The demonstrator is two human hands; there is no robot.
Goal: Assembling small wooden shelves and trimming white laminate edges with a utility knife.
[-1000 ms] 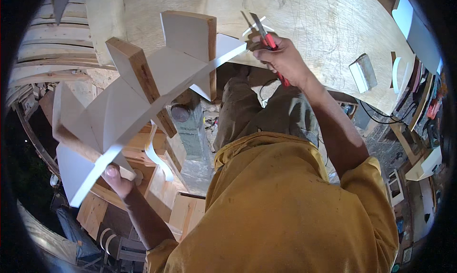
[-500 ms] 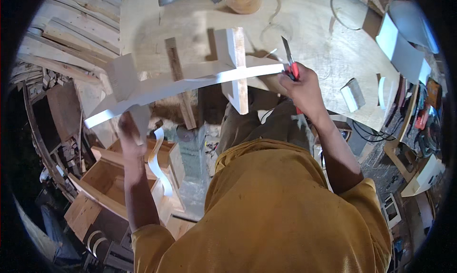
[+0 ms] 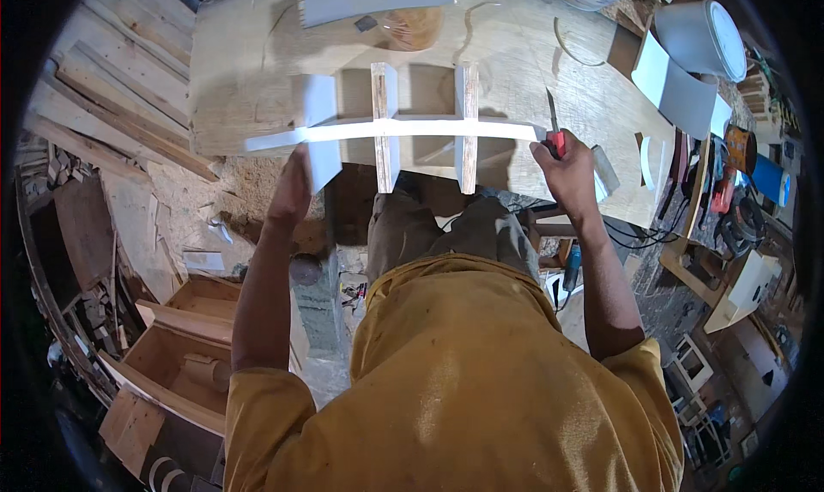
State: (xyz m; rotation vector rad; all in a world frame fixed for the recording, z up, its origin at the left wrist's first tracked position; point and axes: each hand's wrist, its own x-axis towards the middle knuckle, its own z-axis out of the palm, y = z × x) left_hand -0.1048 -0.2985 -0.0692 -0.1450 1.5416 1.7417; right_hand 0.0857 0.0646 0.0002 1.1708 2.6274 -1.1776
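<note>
A long, slightly curved white-edged board (image 3: 421, 129) is held level above the near side of the workbench. Three short crosspieces run through it: a white-faced one (image 3: 323, 106) at left and two with bare plywood edges, one in the middle (image 3: 381, 159) and one at right (image 3: 468, 159). My left hand (image 3: 293, 185) is closed on the board beside the left crosspiece, its fingertips partly hidden. At the board's right end, my right hand (image 3: 570, 179) grips a red utility knife (image 3: 557, 142), blade pointing away from me, and touches the board's tip.
The plywood workbench (image 3: 249, 97) carries a roll of amber tape (image 3: 410, 29) and a small block (image 3: 605, 173). White buckets (image 3: 704, 39) stand at far right. Planks (image 3: 120, 72) lie at far left. An open wooden drawer box (image 3: 172, 363) sits at lower left, and power tools (image 3: 745, 226) lie at right.
The board has swung from a tilt to nearly level, and its left end has risen. My left hand moved up and right. A curled white strip below it is gone from that spot.
</note>
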